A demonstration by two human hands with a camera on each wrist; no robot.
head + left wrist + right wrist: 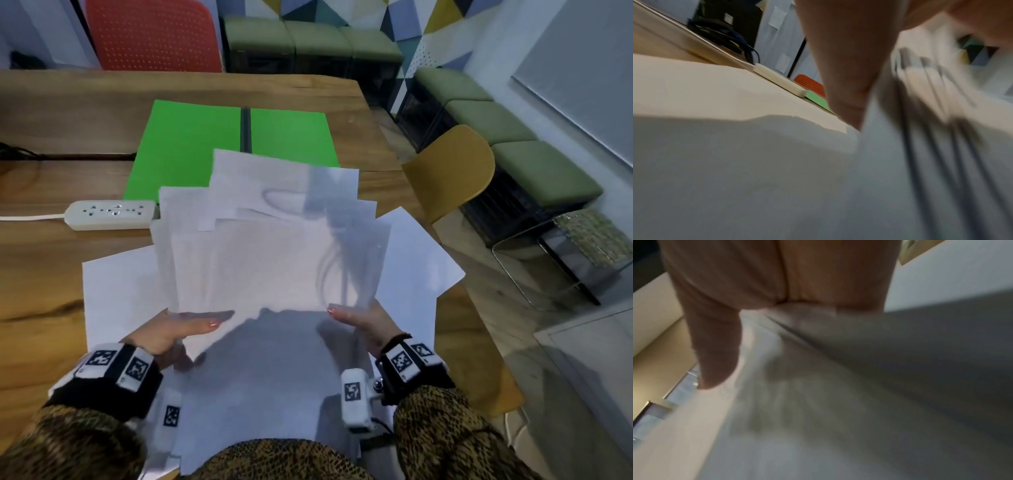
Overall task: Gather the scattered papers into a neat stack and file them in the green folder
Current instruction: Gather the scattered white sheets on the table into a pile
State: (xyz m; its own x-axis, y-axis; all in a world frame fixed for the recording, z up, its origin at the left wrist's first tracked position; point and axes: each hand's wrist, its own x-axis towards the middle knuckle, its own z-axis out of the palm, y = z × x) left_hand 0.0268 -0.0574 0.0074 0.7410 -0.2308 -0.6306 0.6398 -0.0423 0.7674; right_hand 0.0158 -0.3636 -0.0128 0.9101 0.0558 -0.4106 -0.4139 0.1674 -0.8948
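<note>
An uneven bundle of white papers point(274, 260) is held up over the table, its sheets fanned and out of line. My left hand point(171, 334) grips its near left edge with the thumb laid on top. My right hand point(359, 325) grips the near right edge. In the wrist views the left hand point(846, 65) and right hand point(777, 280) show close against the blurred bundle point(818, 386). The green folder point(185, 147) lies open and flat beyond the bundle, its near part hidden by it. More loose sheets point(116, 294) lie spread on the table beneath.
A white power strip point(109, 214) lies left of the bundle, touching the folder's near corner. The wooden table point(51, 113) ends at right, where a yellow chair point(452, 171) stands. A red chair point(154, 34) is behind the far edge.
</note>
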